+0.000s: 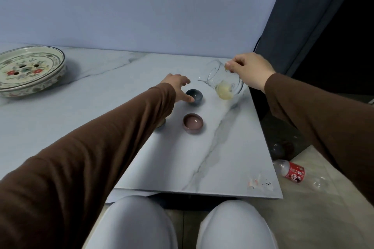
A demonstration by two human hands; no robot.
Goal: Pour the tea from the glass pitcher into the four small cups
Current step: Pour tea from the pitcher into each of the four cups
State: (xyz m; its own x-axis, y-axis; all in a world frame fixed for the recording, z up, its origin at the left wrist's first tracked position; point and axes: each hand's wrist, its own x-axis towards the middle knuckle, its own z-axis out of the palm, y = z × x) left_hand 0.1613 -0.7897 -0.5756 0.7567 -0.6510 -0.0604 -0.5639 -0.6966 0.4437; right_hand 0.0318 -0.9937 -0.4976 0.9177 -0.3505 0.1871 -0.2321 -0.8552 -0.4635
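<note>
My right hand (pixel 250 69) holds the glass pitcher (pixel 223 82) above the table's right side, tilted with its spout toward the left; a little pale yellow tea lies in its lower part. A dark blue-grey cup (pixel 194 96) stands just left of the spout, and my left hand (pixel 179 87) touches its left rim with fingers spread. A pinkish-brown cup (pixel 193 123) with liquid in it stands nearer to me. A third cup (pixel 162 124) peeks out from under my left sleeve, mostly hidden. No fourth cup shows.
A painted ceramic tea tray (pixel 30 68) sits at the far left of the marble table (pixel 222 157). On the floor to the right lie a red-labelled plastic bottle (pixel 289 171) and other clear bottles. My knees are below the table's front edge.
</note>
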